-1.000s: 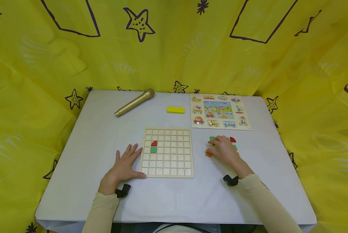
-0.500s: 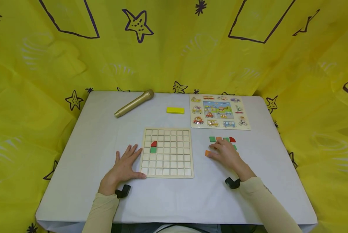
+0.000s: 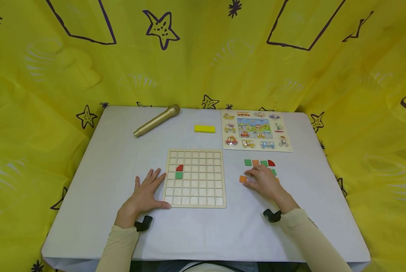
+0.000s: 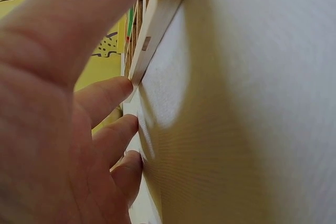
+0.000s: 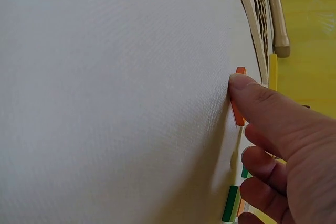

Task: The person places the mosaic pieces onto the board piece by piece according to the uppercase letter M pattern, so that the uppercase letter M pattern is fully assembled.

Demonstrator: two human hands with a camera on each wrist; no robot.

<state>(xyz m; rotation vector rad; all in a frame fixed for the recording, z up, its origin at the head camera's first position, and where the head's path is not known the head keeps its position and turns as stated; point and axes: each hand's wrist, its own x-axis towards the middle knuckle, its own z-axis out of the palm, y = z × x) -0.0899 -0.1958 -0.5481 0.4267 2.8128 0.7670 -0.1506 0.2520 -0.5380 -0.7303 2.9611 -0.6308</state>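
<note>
In the head view my left hand (image 3: 143, 194) lies with spread fingers along the left side of a wooden grid board (image 3: 203, 207). Its thumb and fingertips touch the board's edge. A red quarter-circle tile (image 3: 180, 168) and a green square tile (image 3: 178, 175) sit in adjoining cells of the board. My right hand (image 3: 265, 185) is over a group of loose tiles on the right. Its thumb touches an orange square tile (image 5: 239, 98), while the other fingers are loosely bent above the table. The palm hides part of the group.
Behind the hand lie green (image 3: 248, 162) and orange (image 3: 255, 163) square tiles and a red quarter-circle tile (image 3: 271, 163). Farther back are a picture puzzle board (image 3: 227, 147), a yellow block (image 3: 204, 129) and a gold microphone (image 3: 157, 121). White cloth covers the table (image 3: 189, 234).
My right hand has drawn slightly back toward me and right, uncovering more of the green and orange tiles. Its thumb briefly covered part of the nearer orange tile. The left hand has stayed put.
</note>
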